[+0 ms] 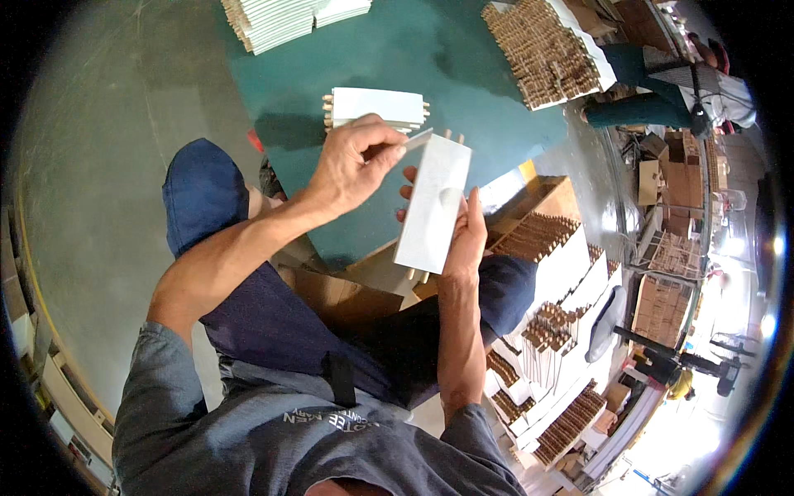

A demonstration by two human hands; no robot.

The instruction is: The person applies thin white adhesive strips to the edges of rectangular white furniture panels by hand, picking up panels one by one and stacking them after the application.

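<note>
A white rectangular board [434,202] with pale wooden pegs jutting from both short ends rests tilted in my right hand [466,236]. The thumb lies along its right side and fingertips show past its left edge. My left hand [364,157] is pinched on a thin pale strip [419,138] at the board's upper left corner; whether the strip is joined to the board I cannot tell. Just beyond my left hand, a small stack of similar pegged white boards [378,104] lies on the green tabletop [405,50].
More white boards [285,21] are piled at the table's far left, and a larger pegged stack [550,54] at its far right. Several stacks [554,322] stand beside my right leg, near an open cardboard box [339,298]. Another person [678,87] stands at the right.
</note>
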